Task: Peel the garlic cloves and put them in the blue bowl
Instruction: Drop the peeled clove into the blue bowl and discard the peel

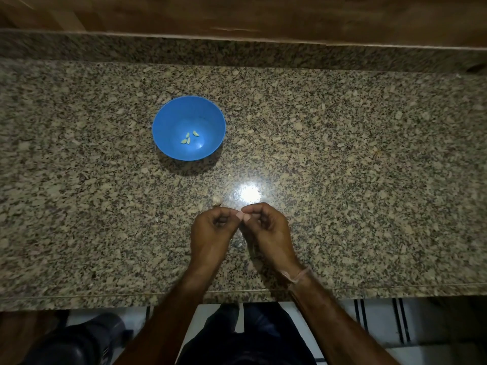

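Observation:
A blue bowl (168, 119) stands on the granite counter (342, 154), left of centre, with several peeled garlic cloves (188, 138) lying in its bottom. Nearer the front edge, my left hand (213, 230) and my right hand (266, 227) meet fingertip to fingertip and together pinch a small garlic clove (241, 215) between them; most of the clove is hidden by the fingers. One unpeeled piece of garlic (216, 200) lies on the counter just beyond my left hand, apart from it.
A raised granite ledge and a wooden wall run along the back of the counter. A bright light reflection shines on the stone just beyond my hands. Bits of garlic skin lie on the counter under and behind my wrists.

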`<state>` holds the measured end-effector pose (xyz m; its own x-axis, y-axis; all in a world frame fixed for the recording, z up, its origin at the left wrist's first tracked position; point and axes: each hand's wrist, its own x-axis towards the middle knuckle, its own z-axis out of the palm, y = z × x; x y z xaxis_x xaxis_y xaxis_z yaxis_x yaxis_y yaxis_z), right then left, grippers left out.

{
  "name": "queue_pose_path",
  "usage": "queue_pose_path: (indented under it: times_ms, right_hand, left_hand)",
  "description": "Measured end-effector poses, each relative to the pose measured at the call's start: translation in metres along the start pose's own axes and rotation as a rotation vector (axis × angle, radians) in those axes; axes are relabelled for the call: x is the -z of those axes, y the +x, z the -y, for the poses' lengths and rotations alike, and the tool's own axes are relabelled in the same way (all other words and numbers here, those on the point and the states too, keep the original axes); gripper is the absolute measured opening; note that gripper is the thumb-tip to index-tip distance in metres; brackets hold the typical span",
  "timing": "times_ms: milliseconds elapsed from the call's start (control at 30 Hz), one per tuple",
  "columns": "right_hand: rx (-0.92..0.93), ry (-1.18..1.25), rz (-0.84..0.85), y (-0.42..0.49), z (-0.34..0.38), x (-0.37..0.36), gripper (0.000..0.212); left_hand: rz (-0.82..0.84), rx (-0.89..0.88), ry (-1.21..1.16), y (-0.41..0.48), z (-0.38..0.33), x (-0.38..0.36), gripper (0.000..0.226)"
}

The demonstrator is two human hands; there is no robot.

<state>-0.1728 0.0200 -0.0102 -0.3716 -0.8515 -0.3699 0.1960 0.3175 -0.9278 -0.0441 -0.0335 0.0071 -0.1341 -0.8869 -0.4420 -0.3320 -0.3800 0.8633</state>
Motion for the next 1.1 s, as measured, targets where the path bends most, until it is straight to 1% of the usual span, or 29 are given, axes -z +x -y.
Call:
queue_pose_path:
  times_ms: [167,267,400,500,767,867,967,1100]
  right_hand:
    - [-0.001,0.025,0.054,0.001,0.001,0.002,0.013]
    - [0.018,-0.014,0.054,-0.001,0.005,0.002,0.017]
    - [0.065,-0.072,0.027,-0.003,0.006,0.001,0.013]
    - [0.066,-0.092,0.02,-0.002,0.007,0.001,0.013]
    - [0.019,-0.044,0.009,0.0,0.008,0.0,0.014]
    - [-0.027,0.051,0.009,-0.003,0.01,-0.003,0.014]
    - [-0.122,0.198,-0.005,-0.002,0.007,-0.007,0.013]
    - [-0.208,0.25,-0.039,0.001,0.001,-0.011,0.013]
  left_hand:
    - [0.016,0.15,-0.261,0.0,-0.004,-0.003,0.005]
    - [0.053,0.188,-0.318,0.001,-0.007,-0.001,0.007]
    - [0.092,0.159,-0.245,0.003,-0.007,0.003,0.008]
    - [0.092,0.093,-0.165,0.003,-0.006,0.004,0.013]
    - [0.016,-0.01,-0.032,0.004,-0.003,0.003,0.015]
    - [-0.005,-0.004,-0.006,0.006,0.001,0.001,0.013]
    - [-0.011,-0.008,0.017,0.006,0.004,0.0,0.004]
    - [-0.012,-0.031,0.052,0.004,0.002,-0.001,0.015]
